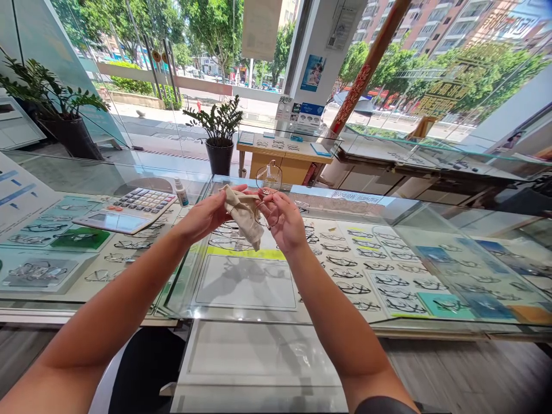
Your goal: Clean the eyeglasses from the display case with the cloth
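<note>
A beige cleaning cloth is pinched in my left hand, its loose end hanging down. My right hand grips a pair of thin-rimmed eyeglasses, held with one round lens raised above the fingers. The other rim is partly behind the right fingers, next to the cloth. Both hands meet in the air above the glass display counter, close together. Part of the left fingertips is hidden by the cloth.
A large calculator and a small spray bottle stand on the glass at the left. Rows of eyeglass frames lie inside the case. Beyond the counter are a potted plant and a wooden display table.
</note>
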{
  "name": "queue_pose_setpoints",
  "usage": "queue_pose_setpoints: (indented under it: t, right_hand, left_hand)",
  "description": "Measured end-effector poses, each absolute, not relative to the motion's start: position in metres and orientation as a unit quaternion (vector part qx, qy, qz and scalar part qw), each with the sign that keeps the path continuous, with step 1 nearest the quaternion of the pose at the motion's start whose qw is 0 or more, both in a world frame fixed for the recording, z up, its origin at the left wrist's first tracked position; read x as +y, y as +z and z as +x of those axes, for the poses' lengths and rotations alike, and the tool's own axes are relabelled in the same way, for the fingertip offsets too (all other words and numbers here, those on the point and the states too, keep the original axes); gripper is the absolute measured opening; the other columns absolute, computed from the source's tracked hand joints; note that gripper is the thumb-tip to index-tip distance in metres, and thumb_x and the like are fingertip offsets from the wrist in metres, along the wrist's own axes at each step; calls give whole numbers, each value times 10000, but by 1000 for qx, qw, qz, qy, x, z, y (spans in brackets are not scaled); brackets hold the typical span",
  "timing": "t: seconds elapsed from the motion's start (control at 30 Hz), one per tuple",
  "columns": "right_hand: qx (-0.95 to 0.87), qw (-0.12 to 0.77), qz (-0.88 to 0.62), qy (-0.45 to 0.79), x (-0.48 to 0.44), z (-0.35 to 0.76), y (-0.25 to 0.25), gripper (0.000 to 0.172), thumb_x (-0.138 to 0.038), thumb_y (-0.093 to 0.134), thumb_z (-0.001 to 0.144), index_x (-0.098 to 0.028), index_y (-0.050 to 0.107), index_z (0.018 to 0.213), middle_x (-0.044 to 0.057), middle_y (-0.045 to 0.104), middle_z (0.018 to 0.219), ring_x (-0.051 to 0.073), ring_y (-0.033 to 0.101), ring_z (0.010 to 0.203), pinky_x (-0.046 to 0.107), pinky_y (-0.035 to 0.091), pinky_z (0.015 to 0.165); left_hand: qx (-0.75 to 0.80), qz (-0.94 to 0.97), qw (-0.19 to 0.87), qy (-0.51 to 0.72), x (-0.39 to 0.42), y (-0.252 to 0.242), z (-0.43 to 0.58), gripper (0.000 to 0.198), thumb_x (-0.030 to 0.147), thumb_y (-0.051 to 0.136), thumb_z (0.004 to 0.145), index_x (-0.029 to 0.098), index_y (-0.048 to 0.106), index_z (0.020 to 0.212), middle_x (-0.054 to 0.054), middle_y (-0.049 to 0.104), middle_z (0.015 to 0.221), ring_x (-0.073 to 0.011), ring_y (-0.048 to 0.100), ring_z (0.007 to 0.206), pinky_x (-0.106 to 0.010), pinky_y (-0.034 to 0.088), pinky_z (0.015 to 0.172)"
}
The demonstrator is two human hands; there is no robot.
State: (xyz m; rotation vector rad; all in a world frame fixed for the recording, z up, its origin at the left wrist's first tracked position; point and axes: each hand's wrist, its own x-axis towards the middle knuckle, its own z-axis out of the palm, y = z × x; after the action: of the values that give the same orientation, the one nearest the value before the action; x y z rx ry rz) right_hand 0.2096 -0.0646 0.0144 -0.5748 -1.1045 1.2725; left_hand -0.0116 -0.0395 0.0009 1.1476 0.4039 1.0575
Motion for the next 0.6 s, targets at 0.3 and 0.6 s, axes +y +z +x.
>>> queue_pose_setpoints:
  t: [0.3, 0.6]
  right_hand:
    - [-574, 590, -272, 499, -62, 211, 9, 319, -598, 870, 868, -281, 860, 825, 81, 757, 1256, 318, 671, 1365, 488, 500, 1277]
    - [-636, 564, -305, 429, -60, 215, 7, 249, -515, 838, 921, -294, 879, 812, 79, 736, 1370, 335, 616, 1429, 521, 423, 1311]
  left_hand:
    - [200, 476, 702, 491, -38, 0, -14, 549, 506, 703, 1091, 155, 734, 1512, -190, 782, 1459, -337, 754, 1310, -459, 568, 1143]
    - [215, 456, 722, 474, -34, 6, -22, 545, 511, 608, 1129, 142, 737, 1510, -201, 783, 1461, -339, 779, 1275, -452, 604, 1084]
